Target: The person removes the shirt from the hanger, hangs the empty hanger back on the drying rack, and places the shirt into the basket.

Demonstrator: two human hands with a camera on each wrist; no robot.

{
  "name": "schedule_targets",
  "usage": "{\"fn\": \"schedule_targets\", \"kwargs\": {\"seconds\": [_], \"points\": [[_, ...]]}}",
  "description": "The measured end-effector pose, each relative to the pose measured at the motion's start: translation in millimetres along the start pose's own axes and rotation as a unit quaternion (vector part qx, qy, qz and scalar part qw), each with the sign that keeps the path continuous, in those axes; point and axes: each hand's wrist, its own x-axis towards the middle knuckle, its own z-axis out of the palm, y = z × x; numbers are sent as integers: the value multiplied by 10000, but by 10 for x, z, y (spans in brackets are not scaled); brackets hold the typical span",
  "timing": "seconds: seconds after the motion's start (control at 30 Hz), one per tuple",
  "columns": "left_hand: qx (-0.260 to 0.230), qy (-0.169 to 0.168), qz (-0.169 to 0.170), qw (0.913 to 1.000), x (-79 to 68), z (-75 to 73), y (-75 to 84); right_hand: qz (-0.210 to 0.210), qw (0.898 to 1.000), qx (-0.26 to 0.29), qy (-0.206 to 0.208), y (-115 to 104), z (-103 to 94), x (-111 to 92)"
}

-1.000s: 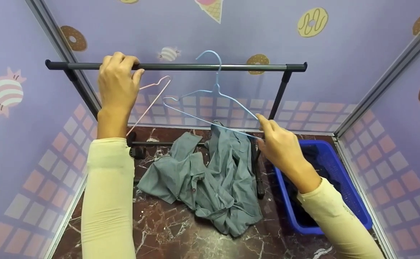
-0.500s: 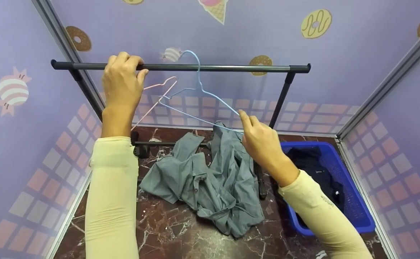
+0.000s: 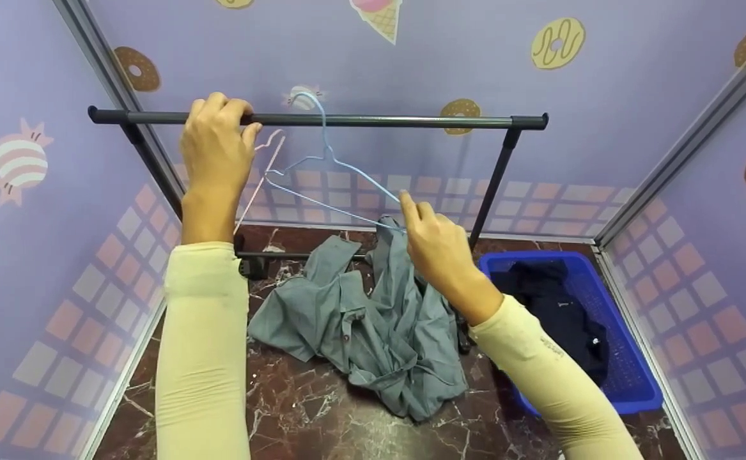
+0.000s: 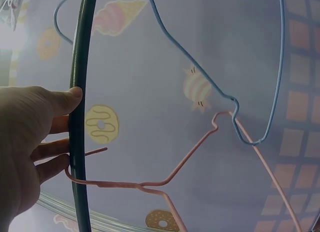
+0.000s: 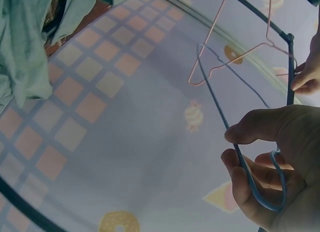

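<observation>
My left hand (image 3: 216, 150) grips the black rail (image 3: 411, 121) of a clothes rack near its left end, fingers over the top. A pink wire hanger (image 4: 120, 184) hangs by its hook right beside the fingers, partly hidden in the head view. To the right, a light blue wire hanger (image 4: 187, 55) has its hook over the rail. Its right shoulder end is pinched between thumb and fingers of my right hand (image 3: 440, 249). In the left wrist view the blue hanger's far end overlaps the pink one. A grey-green buttoned shirt (image 3: 373, 338) lies crumpled on the floor below.
A blue plastic basket (image 3: 641, 377) holding dark clothing (image 3: 558, 313) stands on the floor at the right. The rack's upright (image 3: 495, 185) rises behind the right hand. Purple patterned walls (image 3: 373, 70) enclose the marble-look floor (image 3: 296, 409) on the left, back and right.
My right hand has slid the blue hanger leftward along the rail, closer to the pink hanger. The pink hanger has swung slightly left. My left hand stays on the rail.
</observation>
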Motion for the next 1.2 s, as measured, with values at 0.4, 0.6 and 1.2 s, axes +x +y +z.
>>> {"fn": "schedule_targets", "kwargs": {"seconds": [0.4, 0.6, 1.2], "points": [[7, -43, -119, 9999, 10, 23, 27, -57, 9986, -518, -134, -446, 110, 83], [-32, -100, -232, 9997, 7, 14, 51, 72, 9974, -704, 99, -596, 204, 131], [-3, -147, -338, 9993, -19, -67, 66, -520, 9911, 639, -1049, -788, 330, -15]]}}
